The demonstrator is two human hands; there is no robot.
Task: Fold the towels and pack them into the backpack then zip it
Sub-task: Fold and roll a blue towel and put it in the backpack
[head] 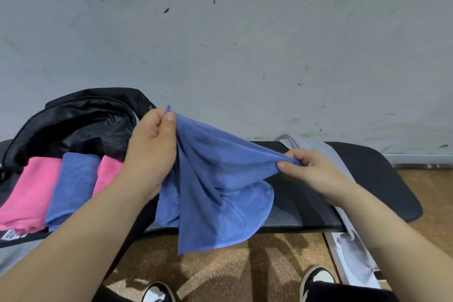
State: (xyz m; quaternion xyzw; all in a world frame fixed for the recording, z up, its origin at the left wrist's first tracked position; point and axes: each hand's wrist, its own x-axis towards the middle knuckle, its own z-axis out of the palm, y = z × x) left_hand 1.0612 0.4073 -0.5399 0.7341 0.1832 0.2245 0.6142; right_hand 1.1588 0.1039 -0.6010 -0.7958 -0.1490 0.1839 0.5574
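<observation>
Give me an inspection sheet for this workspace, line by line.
Surface: black padded bench, set against the wall.
Job's things: unfolded blue towel held up over the bench's front edge; black backpack unzipped and gaping; first pink towel, folded blue towel and second pink towel lie folded side by side at its mouth.
Clutter: grey cloth draped over the bench's right part.
Grips: left hand pinches the unfolded blue towel's top corner; right hand pinches its edge lower down.
Cables: nothing seen.
Surroundings: scuffed grey wall; speckled brown floor; the person's shoes below.
</observation>
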